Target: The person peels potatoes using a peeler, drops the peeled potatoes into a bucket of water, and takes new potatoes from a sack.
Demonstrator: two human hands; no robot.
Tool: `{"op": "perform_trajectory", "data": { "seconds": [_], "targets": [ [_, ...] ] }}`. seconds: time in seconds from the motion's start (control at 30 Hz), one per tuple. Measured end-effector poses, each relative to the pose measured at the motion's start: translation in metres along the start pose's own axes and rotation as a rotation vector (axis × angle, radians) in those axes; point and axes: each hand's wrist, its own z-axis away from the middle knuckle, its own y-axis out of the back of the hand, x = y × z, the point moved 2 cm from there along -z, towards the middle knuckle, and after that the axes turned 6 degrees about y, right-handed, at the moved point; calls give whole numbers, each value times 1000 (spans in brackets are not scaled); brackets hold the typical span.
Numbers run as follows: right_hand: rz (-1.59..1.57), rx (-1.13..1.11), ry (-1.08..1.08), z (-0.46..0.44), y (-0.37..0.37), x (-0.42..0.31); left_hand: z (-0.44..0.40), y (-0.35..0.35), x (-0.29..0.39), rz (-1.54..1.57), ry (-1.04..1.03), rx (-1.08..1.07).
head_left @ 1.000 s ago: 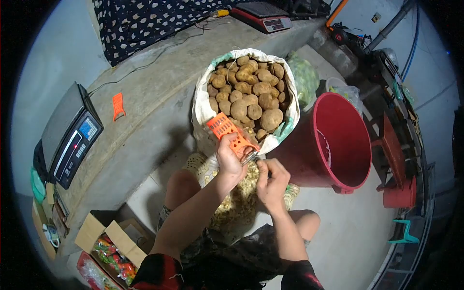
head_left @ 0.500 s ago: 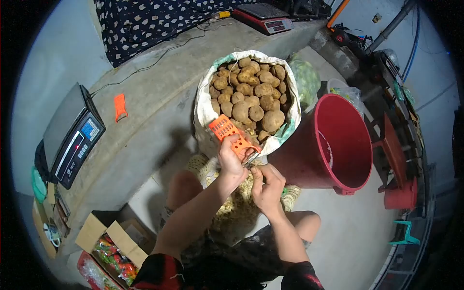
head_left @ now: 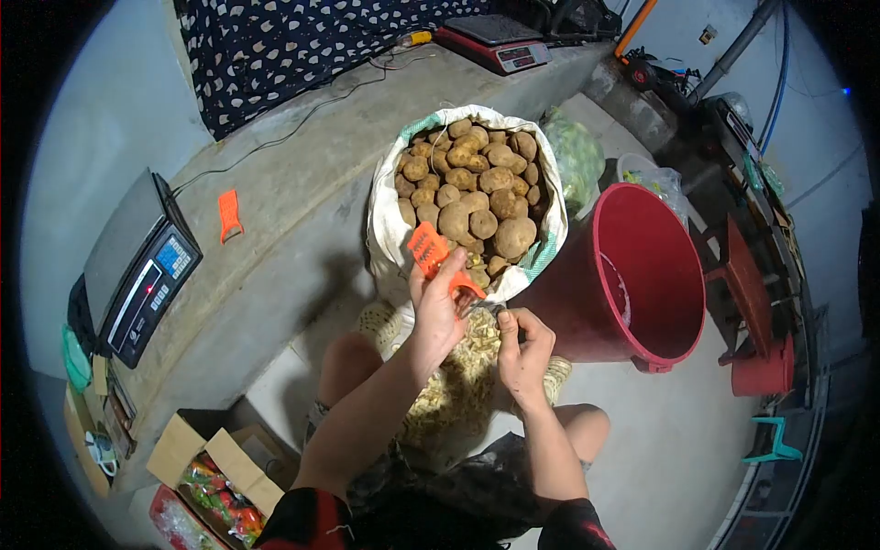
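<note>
Bright middle, black corners (fisheye bend).

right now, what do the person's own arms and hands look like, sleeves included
The left hand and right hand are bare, no gloves visible. The left forearm and right forearm are uncovered. The black fabric left sleeve has red patches and a pale thread; the black fabric right sleeve shows some red.

Likely a produce shop's back room or store. Black scale (head_left: 137,270) and red scale (head_left: 486,44) on concrete ledge (head_left: 312,174); open sack (head_left: 384,220) full of potatoes (head_left: 513,238).
</note>
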Motion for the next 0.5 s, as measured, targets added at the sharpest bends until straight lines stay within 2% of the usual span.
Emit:
{"op": "perform_trajectory", "data": {
  "seconds": [0.07, 0.13, 0.17, 0.27, 0.5],
  "targets": [
    [11, -44, -27, 0, 1, 2, 0, 2, -1, -69, -34, 24],
    [10, -47, -39, 0, 0, 3, -1, 4, 0, 159, -4, -259],
    [7, -49, -48, 0, 0, 3, 1, 6, -1, 38, 13, -234],
    [8, -52, -81, 1, -1, 5, -2, 0, 0, -14, -53, -287],
    [11, -56, -112, 0, -1, 7, 3, -10, 1, -58, -42, -343]
  ]
}}
